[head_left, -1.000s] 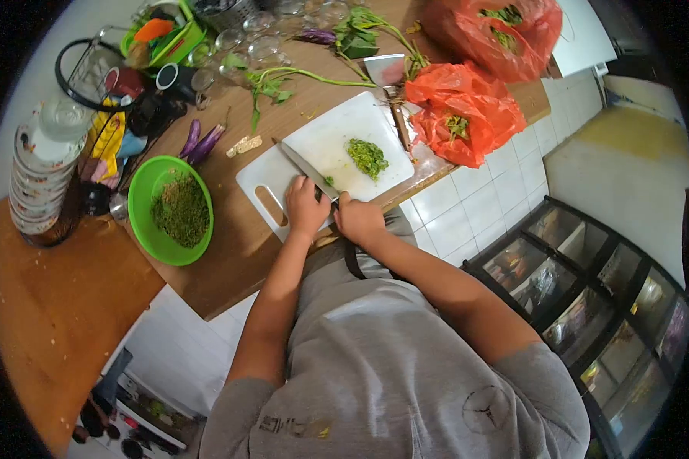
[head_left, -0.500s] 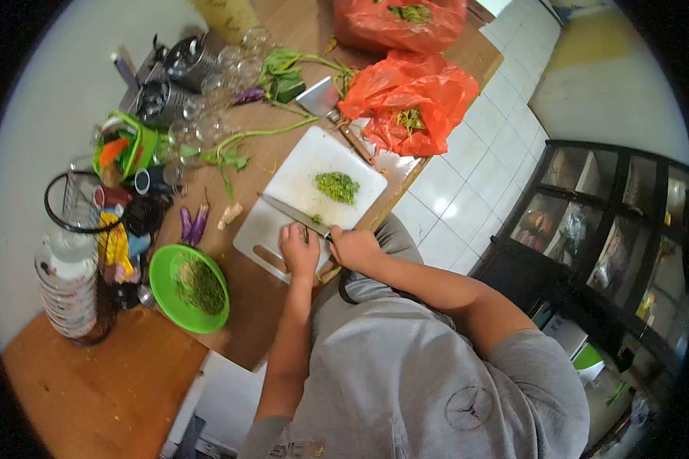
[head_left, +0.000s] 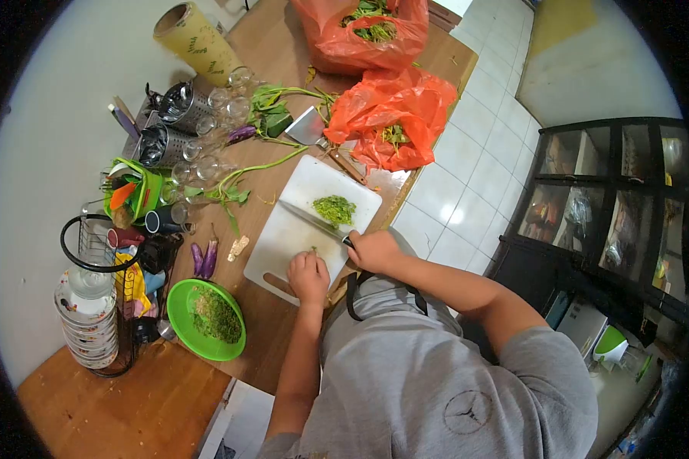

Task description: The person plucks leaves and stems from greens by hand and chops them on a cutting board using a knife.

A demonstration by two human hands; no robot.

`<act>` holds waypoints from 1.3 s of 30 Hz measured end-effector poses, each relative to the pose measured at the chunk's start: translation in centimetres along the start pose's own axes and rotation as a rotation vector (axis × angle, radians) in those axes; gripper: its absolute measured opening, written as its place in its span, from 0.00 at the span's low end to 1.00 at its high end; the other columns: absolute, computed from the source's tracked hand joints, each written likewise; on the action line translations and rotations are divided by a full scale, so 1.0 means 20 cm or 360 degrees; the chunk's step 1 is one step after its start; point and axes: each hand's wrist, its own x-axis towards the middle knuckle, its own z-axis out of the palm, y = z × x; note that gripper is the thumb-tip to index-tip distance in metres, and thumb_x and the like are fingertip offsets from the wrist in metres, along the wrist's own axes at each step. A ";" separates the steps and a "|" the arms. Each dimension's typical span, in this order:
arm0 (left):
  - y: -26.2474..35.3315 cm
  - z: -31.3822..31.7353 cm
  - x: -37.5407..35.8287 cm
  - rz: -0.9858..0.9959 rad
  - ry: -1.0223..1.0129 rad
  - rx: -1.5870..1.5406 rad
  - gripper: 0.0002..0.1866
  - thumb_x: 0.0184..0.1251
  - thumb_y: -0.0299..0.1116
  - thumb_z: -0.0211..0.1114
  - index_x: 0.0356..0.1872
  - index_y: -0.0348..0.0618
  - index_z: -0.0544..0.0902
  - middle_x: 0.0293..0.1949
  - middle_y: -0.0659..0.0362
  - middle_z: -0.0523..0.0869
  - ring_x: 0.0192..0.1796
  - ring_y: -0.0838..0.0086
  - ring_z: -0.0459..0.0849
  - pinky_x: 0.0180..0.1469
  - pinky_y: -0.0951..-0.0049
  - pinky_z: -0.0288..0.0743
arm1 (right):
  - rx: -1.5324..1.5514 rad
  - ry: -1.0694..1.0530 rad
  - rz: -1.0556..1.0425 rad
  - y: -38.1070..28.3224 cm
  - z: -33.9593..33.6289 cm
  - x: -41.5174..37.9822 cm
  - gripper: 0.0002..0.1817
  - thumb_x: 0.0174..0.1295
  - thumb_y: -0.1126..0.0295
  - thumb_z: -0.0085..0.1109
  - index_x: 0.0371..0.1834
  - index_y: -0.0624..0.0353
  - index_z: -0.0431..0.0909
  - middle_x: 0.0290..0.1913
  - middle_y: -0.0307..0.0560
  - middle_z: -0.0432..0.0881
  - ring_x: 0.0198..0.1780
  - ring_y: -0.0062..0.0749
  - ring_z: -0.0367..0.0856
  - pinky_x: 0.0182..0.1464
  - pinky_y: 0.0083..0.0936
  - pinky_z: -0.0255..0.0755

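My right hand (head_left: 375,249) is wrapped round the handle of a kitchen knife (head_left: 314,219), whose blade lies along the lower left side of a pile of chopped greens (head_left: 334,210). Both are on the white cutting board (head_left: 283,246). Lower on the board, near its handle slot, my left hand (head_left: 309,278) rests with curled fingers. A small green vegetable piece (head_left: 314,249) pokes out at its fingertips; the rest of it is hidden. To the left stands a green bowl (head_left: 177,317) holding chopped greens and something paler.
Two purple eggplants (head_left: 204,260) lie between bowl and board. Beyond the board are a cleaver (head_left: 308,127), leafy stems (head_left: 272,159) and red plastic bags (head_left: 394,107) of greens. Glasses (head_left: 199,170), cutlery holders (head_left: 161,145) and stacked plates (head_left: 88,336) line the wall side.
The knife has moved away from my left fingers, up against the chopped pile, and the small bit beside the blade has joined it. The camera view has shifted slightly.
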 end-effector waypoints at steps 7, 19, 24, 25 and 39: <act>0.02 0.02 -0.05 -0.0200 0.0069 -0.0093 0.06 0.64 0.25 0.63 0.40 0.39 0.85 0.39 0.51 0.81 0.45 0.50 0.80 0.49 0.52 0.73 | 0.0026 -0.0058 -0.0205 -0.11 0.05 -0.05 0.20 0.70 0.52 0.53 0.42 0.61 0.76 0.24 0.59 0.84 0.29 0.58 0.86 0.33 0.52 0.79; -0.01 0.06 -0.06 -0.0421 0.0150 -0.0262 0.02 0.63 0.24 0.63 0.33 0.36 0.79 0.37 0.48 0.81 0.43 0.48 0.79 0.48 0.51 0.73 | -0.0068 -0.0099 -0.0301 -0.17 0.15 0.03 0.22 0.72 0.50 0.50 0.42 0.62 0.77 0.26 0.57 0.85 0.29 0.56 0.86 0.34 0.50 0.79; 0.00 0.05 -0.07 -0.0761 0.0145 -0.0544 0.04 0.65 0.26 0.66 0.36 0.37 0.81 0.37 0.49 0.81 0.43 0.50 0.80 0.47 0.53 0.74 | -0.0139 -0.0143 -0.0318 -0.20 0.13 0.10 0.21 0.72 0.51 0.50 0.42 0.61 0.77 0.27 0.57 0.86 0.29 0.55 0.86 0.35 0.50 0.79; 0.00 0.06 -0.08 -0.0790 0.0176 -0.0551 0.04 0.65 0.26 0.66 0.36 0.37 0.81 0.37 0.49 0.81 0.43 0.50 0.80 0.47 0.53 0.74 | -0.0127 -0.0137 -0.0336 -0.20 0.12 0.11 0.21 0.73 0.50 0.50 0.42 0.61 0.76 0.27 0.58 0.85 0.29 0.56 0.86 0.35 0.51 0.79; -0.03 0.07 -0.11 -0.0470 0.0285 -0.0362 0.08 0.62 0.27 0.68 0.40 0.37 0.82 0.41 0.48 0.82 0.47 0.48 0.80 0.51 0.53 0.74 | -0.0259 -0.0552 -0.0055 -0.30 -0.09 0.04 0.24 0.74 0.51 0.45 0.47 0.62 0.81 0.39 0.62 0.88 0.44 0.57 0.88 0.50 0.51 0.78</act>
